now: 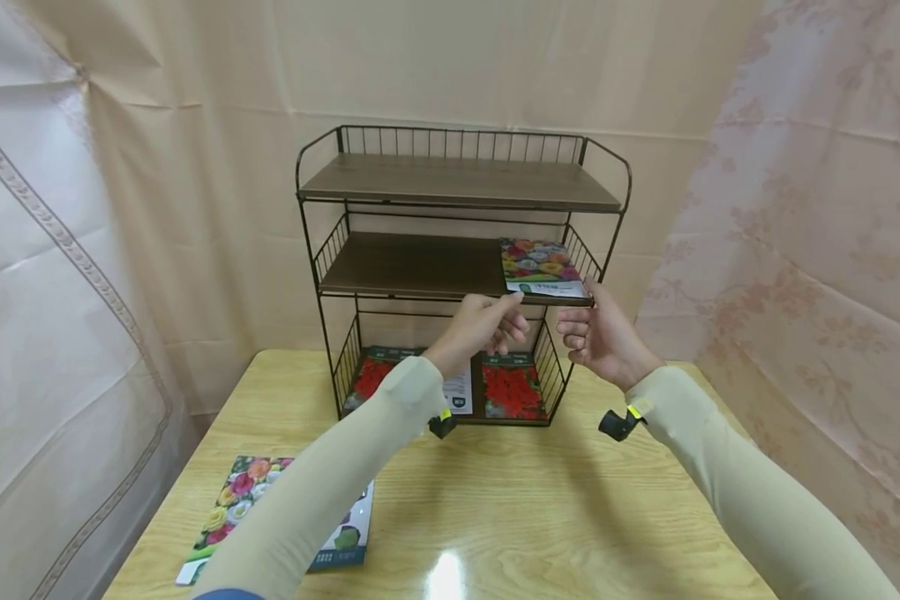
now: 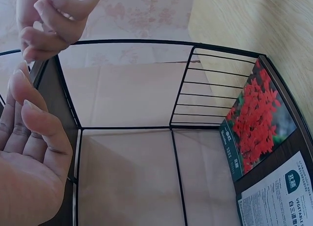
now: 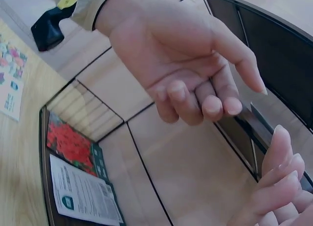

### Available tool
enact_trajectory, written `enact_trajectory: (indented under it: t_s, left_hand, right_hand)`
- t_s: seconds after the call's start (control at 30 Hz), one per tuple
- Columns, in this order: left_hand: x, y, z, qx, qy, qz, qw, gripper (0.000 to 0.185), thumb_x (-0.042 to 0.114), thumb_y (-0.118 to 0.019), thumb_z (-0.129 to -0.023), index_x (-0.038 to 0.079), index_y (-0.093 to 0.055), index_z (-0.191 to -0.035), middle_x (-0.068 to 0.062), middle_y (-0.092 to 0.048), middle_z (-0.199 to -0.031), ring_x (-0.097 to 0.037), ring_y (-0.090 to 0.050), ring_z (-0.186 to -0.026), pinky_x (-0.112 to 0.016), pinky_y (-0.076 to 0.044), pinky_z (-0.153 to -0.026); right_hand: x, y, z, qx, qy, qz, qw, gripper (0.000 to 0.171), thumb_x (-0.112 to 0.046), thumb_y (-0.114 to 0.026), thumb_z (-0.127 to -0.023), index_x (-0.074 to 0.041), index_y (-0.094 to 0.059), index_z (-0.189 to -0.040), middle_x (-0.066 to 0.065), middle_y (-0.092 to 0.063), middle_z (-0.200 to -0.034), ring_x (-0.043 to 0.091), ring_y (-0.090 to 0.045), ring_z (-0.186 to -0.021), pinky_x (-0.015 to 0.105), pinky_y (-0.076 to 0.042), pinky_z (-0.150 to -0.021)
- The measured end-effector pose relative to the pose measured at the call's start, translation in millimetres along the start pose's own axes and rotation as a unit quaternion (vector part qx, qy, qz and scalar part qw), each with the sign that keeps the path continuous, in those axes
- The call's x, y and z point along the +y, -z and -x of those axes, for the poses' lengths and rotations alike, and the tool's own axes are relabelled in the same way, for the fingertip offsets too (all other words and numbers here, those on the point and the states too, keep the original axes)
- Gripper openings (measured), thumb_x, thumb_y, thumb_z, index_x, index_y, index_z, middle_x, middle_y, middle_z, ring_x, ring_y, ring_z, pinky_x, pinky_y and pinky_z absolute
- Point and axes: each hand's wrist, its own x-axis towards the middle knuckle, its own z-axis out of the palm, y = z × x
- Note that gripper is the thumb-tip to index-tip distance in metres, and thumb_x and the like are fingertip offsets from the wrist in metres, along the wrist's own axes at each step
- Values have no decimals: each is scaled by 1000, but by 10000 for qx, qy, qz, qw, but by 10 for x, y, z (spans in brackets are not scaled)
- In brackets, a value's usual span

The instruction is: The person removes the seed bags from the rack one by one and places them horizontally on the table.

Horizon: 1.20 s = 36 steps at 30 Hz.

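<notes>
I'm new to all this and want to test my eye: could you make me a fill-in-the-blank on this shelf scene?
1. The multicoloured flower packet lies on the rack's ____ shelf.
2. The rack has ____ shelves.
3. The rack stands on a ____ table.
4. Both hands, left hand and right hand, hold ____.

Missing words: middle; three; wooden; nothing
</notes>
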Motion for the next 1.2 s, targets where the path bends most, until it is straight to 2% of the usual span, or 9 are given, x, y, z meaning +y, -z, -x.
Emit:
enact_trajectory:
  t_s: [0.13,0.23,0.33,0.63,0.9,1.13,1.2]
  left_hand:
    - [-10,10,0,-30,-32,-29,10000,52,49,-55,-105,3,-74,-91,-8,-72,-82,-16,-57,-56,-26,-43,-52]
    - [-17,13,-1,-75,-33,-23,10000,52,49,-55,-105,2,-75,-92,-8,-73,-83,-16,-58,-56,-26,-43,-53]
    - [-15,17,-1,-100,-25,-2,9999,52,49,-54,-105,2,-74,-94,-7,-73,-83,-15,-58,-56,-26,-44,-53]
    - [-17,25,-12,-89,19,148,9998,51,48,-53,-106,4,-74,-93,-6,-72,-82,-13,-57,-55,-26,-43,-53]
    - [13,2,-21,42,141,460,9988,42,31,-54,-108,-7,-72,-105,-6,-72,-83,-10,-55,-55,-24,-44,-55]
    - [31,31,-19,156,90,528,9984,40,35,-52,-108,4,-75,-95,-11,-73,-85,-13,-54,-54,-27,-45,-57]
    - [36,37,-15,169,24,547,9984,41,34,-52,-108,3,-74,-95,-12,-73,-85,-13,-53,-54,-28,-44,-58]
  right_hand:
    - [-3,-52,-34,-168,-161,-352,9991,69,-59,-30,-109,-7,-69,-84,1,-67,-70,9,-46,-52,23,-35,-51]
    - [-6,-76,-48,-163,-274,-650,9974,65,-52,-31,-110,-6,-68,-84,1,-66,-70,9,-43,-51,23,-34,-50]
    - [-4,-97,-41,-131,-246,-703,9971,59,-45,-35,-111,-6,-68,-82,1,-64,-68,9,-42,-50,22,-34,-48]
    - [26,-68,47,-24,452,-84,9989,35,-27,-41,-112,-7,-60,-91,0,-59,-72,6,-40,-49,19,-33,-46]
    - [62,-1,90,211,720,624,9952,25,-24,-46,-110,-6,-58,-97,-1,-59,-75,7,-41,-51,20,-34,-50]
    - [55,43,129,168,911,844,9921,22,-18,-51,-107,-6,-65,-94,0,-63,-75,8,-43,-54,21,-37,-52]
    - [44,51,137,186,917,1012,9905,22,-19,-52,-106,-7,-66,-93,-1,-64,-74,8,-44,-53,22,-37,-52]
